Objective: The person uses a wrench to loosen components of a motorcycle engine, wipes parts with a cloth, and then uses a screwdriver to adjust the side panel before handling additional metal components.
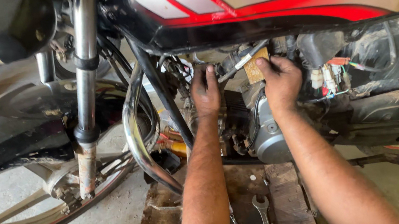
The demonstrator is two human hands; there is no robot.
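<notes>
Two hands of mine are up against the motorcycle engine (262,134), just under the black and red fuel tank (267,0). My left hand (206,94) lies flat on the upper part of the engine, fingers stretched upward and nearly straight, closed on nothing that I can see. My right hand (281,81) sits just beside it, its thumb and fingers pinching a small tan gasket-like plate (255,67) that stands between the two hands at fingertip height. Touching that plate from the left is a metal tube fitting (242,61). Right of my right hand hangs a cluster of white wire connectors (327,78). Left of my left hand curves the chrome exhaust pipe (134,133), with the front fork (83,93) beyond it. Below my forearms, on the wooden board (285,199), lies a spanner (262,211).
</notes>
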